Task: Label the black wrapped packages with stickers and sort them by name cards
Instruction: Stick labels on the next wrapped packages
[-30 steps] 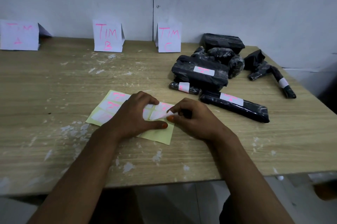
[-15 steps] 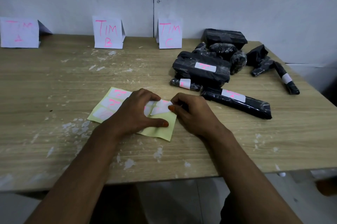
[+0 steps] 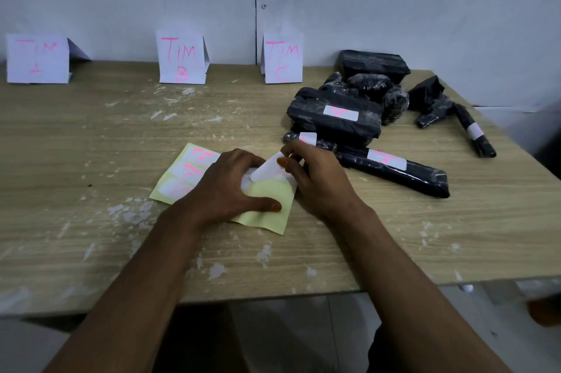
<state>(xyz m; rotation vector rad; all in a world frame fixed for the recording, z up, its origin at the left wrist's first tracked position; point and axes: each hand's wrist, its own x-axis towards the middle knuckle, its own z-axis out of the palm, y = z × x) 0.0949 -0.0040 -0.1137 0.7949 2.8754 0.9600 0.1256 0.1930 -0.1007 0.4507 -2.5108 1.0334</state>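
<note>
The right hand (image 3: 315, 181) pinches a white sticker (image 3: 267, 170) by its corner, half peeled off the yellow sheet (image 3: 264, 208) on the table (image 3: 91, 145). The left hand (image 3: 230, 190) presses the sheet flat, gripping nothing. The sticker looks thin, floppy and sticky — best held by the edge. The black packages (image 3: 334, 117) wait near the right hand.

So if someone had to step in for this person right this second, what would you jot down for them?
Left hand: pressed flat on the yellow sticker sheet, pinning it to the table.
Right hand: pinching a white sticker, peeled up from the sheet at one end.
Packages: all in one pile at the right; four show white labels, the others show none.
Name cards: three standing along the wall, no packages in front of them.
Done: some labelling.
Left: finish peeling, stick it on an unlabelled package, label the remainder, sort everything to the cards.
</note>
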